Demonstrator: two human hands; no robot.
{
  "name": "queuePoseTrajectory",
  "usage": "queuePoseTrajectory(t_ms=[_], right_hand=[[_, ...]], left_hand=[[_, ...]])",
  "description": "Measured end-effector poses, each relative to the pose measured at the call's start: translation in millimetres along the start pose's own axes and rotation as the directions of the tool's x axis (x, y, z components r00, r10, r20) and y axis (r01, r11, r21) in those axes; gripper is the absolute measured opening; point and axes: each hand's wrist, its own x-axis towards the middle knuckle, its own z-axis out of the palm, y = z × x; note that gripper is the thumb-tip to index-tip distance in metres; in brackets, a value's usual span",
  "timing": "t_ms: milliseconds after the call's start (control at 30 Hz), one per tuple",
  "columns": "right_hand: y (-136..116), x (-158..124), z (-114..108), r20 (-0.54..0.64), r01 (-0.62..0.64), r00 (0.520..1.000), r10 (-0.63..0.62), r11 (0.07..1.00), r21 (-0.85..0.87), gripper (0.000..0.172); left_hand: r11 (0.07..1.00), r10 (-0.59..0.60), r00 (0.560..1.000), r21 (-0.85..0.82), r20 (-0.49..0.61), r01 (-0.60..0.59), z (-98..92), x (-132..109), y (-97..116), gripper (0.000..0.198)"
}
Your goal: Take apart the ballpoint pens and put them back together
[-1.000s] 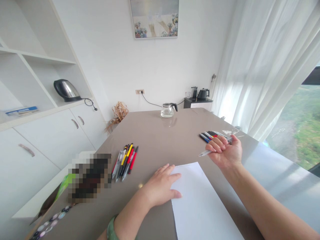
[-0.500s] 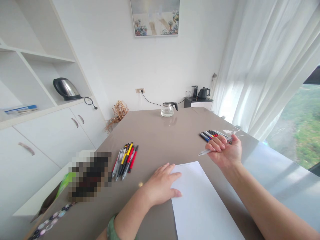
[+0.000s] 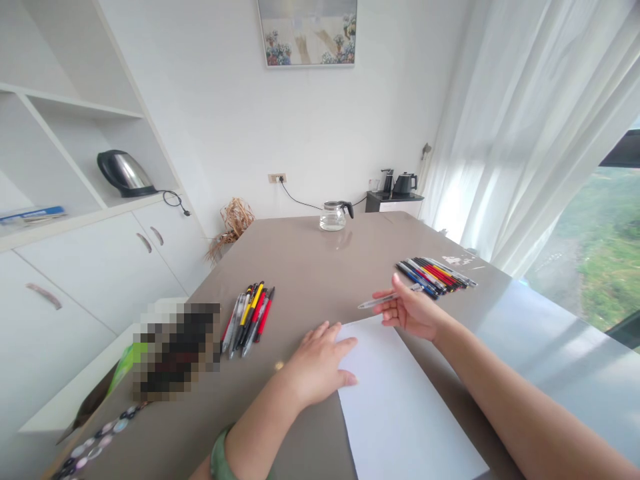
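Table [image 3: 310, 263] bears paper [image 3: 400, 413], left pens [image 3: 250, 313], right pens [image 3: 435, 273], carafe [image 3: 334, 217].

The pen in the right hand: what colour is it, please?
The pen looks clear; head view.

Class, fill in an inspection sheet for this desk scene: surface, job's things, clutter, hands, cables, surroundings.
Surface: glossy taupe table.
Job's things: white paper sheet; clear pen.
Clutter: left pen bundle; right pen row; glass carafe; bead strand.
Hands: left hand flat on the sheet's edge; right hand gripping the clear pen.
Cables: black cable from wall socket; kettle cord loose on the counter.
Surroundings: steel kettle on shelf; white curtain; framed picture.
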Motion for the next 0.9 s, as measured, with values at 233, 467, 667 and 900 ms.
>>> queuePoseTrajectory(t_ms=[233, 467, 667, 900], right_hand=[[24, 11, 7, -0.251, 0.102, 0.929, -0.273, 0.839, -0.535, 0.013], [32, 14, 7, -0.270, 0.087, 0.900, -0.342, 0.748, -0.658, 0.009], [33, 15, 8, -0.267, 0.078, 0.895, -0.357, 0.715, -0.695, 0.009], [34, 15, 7, -0.255, 0.089, 0.893, -0.370, 0.702, -0.706, 0.009]], left_hand=[[1.000, -0.015, 1.000, 0.012, -0.005, 0.015, 1.4, -1, -5, 0.055], [1.000, -0.007, 1.000, 0.008, -0.005, 0.007, 2.4, -1, -6, 0.055], [1.000, -0.018, 1.000, -0.004, 0.009, 0.018, 2.8, -1, -6, 0.057], [1.000, -0.013, 1.000, 0.000, 0.013, 0.013, 2.2, -1, -7, 0.057]])
